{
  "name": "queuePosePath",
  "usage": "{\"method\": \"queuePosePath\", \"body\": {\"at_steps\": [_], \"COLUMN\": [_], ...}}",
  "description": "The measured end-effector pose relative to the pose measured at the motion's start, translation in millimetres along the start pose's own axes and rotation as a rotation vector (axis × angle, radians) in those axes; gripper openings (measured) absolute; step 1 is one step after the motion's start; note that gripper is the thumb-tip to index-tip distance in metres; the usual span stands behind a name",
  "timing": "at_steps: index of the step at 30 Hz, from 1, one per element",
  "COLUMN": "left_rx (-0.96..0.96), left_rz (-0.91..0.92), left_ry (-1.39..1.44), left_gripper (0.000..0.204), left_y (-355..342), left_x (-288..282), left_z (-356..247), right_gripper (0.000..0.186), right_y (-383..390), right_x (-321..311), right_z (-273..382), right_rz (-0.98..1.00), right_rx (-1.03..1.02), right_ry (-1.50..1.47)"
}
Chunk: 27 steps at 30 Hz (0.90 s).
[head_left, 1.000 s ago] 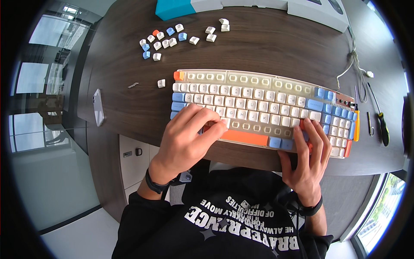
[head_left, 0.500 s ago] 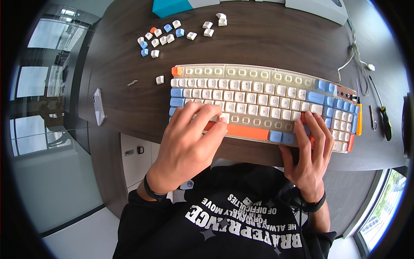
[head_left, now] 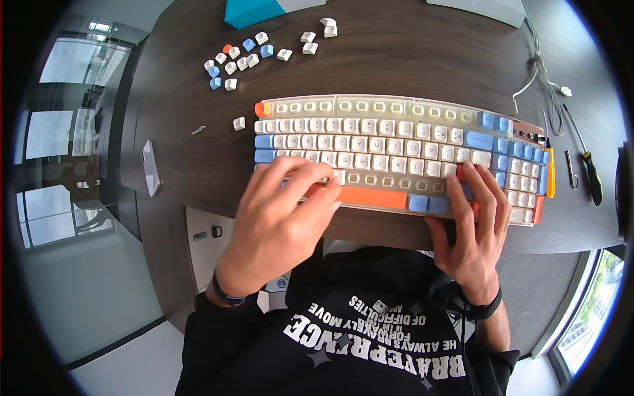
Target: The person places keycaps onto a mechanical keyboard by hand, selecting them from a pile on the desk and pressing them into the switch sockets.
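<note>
A keyboard (head_left: 370, 198) with white, blue and orange keycaps lies in front of me on the desk, its top row and part of its lowest letter row showing bare switch sockets. Over its lower left part, my left hand (head_left: 274, 221) has thumb and index finger closed on a white keycap (head_left: 337, 177) in the lower letter row. The other fingers curl above the keys beside it and hide some of them. My right hand (head_left: 472, 224) rests on the right part of the keyboard, fingers stretched out over the keys and thumb by the front edge.
Several loose white, blue and orange keycaps (head_left: 253, 61) lie at the far left. A single white keycap (head_left: 239, 123) is nearer the keyboard. A phone-like slab (head_left: 151, 168) sits at the left edge. A screwdriver (head_left: 592, 178) and a cable (head_left: 538, 66) are at right.
The whole scene has shifted slightly left in the picture. My left finger and thumb stay at the same white keycap, and my right hand keeps its place on the keyboard.
</note>
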<state>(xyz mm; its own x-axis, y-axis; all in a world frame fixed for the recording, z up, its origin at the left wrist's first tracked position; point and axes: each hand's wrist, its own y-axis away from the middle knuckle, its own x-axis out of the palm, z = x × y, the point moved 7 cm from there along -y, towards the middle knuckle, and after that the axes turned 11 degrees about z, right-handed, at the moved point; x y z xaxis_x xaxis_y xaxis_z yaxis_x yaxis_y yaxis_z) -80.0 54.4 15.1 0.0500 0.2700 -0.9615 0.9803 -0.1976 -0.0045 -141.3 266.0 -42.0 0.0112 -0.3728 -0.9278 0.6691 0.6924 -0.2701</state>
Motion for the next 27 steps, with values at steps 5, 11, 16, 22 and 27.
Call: {"method": "queuePosePath", "body": {"at_steps": [5, 11, 16, 22, 27], "left_rx": [-0.010, -0.157, -0.311, -0.374, -0.353], "left_rz": [-0.042, -0.029, 0.095, 0.207, 0.145], "left_ry": [0.040, -0.023, -0.016, 0.002, -0.010], "left_gripper": [0.016, 0.023, 0.024, 0.022, 0.018], "left_y": [-24, -101, -148, -164, -159], "left_x": [-46, -69, -45, -24, -30], "left_z": [23, 101, 150, 168, 174], "right_gripper": [0.059, 0.059, 0.057, 0.060, 0.062], "right_y": [1, 1, 0, -1, -1], "right_x": [0, -1, -3, -4, -5], "right_z": [1, 1, 2, 1, 2], "right_rz": [0.016, 0.027, 0.020, 0.038, 0.023], "right_rx": [-0.006, -0.012, -0.025, -0.028, -0.037], "right_ry": [-0.023, -0.025, -0.002, -0.006, -0.020]}}
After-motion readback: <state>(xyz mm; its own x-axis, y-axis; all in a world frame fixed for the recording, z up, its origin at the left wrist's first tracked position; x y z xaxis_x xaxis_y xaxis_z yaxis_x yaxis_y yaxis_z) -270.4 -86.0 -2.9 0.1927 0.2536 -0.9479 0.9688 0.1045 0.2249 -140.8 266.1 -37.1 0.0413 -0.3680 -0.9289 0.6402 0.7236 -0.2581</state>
